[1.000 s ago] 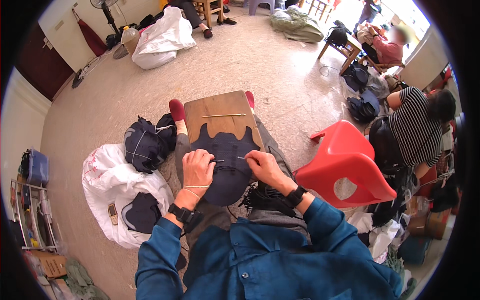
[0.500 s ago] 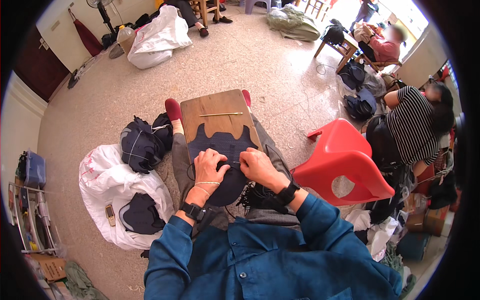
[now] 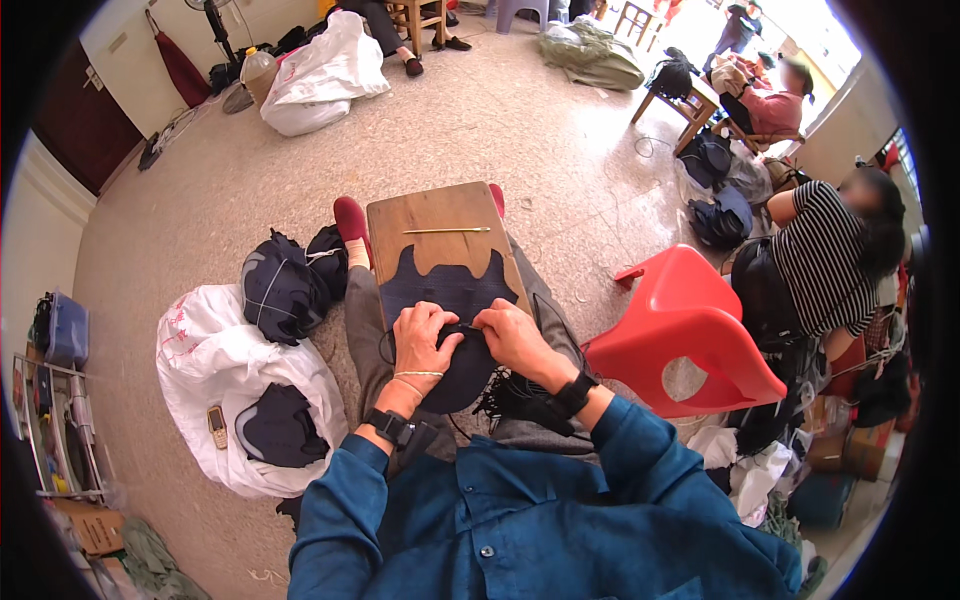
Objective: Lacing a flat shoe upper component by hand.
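The left hand (image 3: 425, 340) lay curled, knuckles up, on a dark piece of fabric (image 3: 450, 300), its fingers closed on the cloth's near part. The right hand (image 3: 515, 338) sat just beside it, almost touching, with its fingertips pinched narrow on the same cloth where the two hands met. Whether a needle or thread sat in that pinch could not be told. Each wrist carried a dark band.

The dark fabric lay flat on a wooden board (image 3: 440, 215) resting along the person's lap and legs. Its near end hung past the board's near edge under the hands; its far end stopped about halfway up, leaving the far half of the board bare. A thin pale stick (image 3: 447, 231) lay crosswise on that bare wood, well apart from the hands. A bundle of dark cords (image 3: 520, 395) hung beside the right wrist.

To the left, near the board's left edge, sat dark tied bundles (image 3: 285, 290), and nearer still a white sack (image 3: 200, 350) with a small phone (image 3: 216, 426) on it. To the right, a red plastic chair (image 3: 690, 325) stood close to the right elbow, leaving only a narrow strip of floor. Beyond the board's far edge the floor (image 3: 500, 130) lay open up to a white bag (image 3: 320, 75). A person in a striped top (image 3: 825, 265) sat far right.
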`<state>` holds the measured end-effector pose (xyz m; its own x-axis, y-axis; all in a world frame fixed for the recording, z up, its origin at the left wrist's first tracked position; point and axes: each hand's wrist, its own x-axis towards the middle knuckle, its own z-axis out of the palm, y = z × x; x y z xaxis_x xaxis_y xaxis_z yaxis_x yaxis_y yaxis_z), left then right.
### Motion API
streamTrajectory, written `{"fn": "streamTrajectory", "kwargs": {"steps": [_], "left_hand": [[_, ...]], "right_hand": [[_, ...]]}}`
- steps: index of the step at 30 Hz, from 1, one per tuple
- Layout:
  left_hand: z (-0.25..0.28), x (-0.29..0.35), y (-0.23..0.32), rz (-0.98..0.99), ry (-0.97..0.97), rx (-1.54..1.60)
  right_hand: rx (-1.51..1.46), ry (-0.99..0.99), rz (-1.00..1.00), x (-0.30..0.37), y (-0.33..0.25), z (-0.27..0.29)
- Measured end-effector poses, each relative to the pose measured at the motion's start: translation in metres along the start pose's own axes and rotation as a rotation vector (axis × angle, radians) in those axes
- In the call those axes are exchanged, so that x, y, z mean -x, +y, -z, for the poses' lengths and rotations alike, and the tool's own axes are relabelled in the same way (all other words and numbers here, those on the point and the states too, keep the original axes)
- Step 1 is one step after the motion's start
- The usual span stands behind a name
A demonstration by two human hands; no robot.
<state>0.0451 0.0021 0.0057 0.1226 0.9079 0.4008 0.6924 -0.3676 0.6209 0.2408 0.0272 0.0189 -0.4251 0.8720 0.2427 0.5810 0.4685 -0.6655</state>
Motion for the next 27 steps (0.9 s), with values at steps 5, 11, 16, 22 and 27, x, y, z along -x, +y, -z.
{"fn": "streamTrajectory", "kwargs": {"steps": [5, 11, 16, 22, 27], "left_hand": [[0.000, -0.008, -0.008, 0.027, -0.029, -0.007], [0.005, -0.031, 0.004, -0.108, -0.195, -0.184], [0.004, -0.029, 0.004, -0.370, -0.211, -0.457], [0.006, -0.022, 0.006, -0.367, -0.195, -0.391], [0.017, -0.024, 0.002, -0.439, -0.262, -0.432]], "right_hand": [[-0.025, 0.062, -0.102, -0.006, -0.011, -0.014], [-0.166, 0.047, -0.153, -0.002, -0.008, -0.009], [-0.244, 0.014, -0.158, 0.001, -0.004, -0.001], [-0.030, 0.046, -0.140, 0.005, -0.002, -0.002], [-0.028, 0.058, -0.132, 0.002, -0.005, -0.004]]}}
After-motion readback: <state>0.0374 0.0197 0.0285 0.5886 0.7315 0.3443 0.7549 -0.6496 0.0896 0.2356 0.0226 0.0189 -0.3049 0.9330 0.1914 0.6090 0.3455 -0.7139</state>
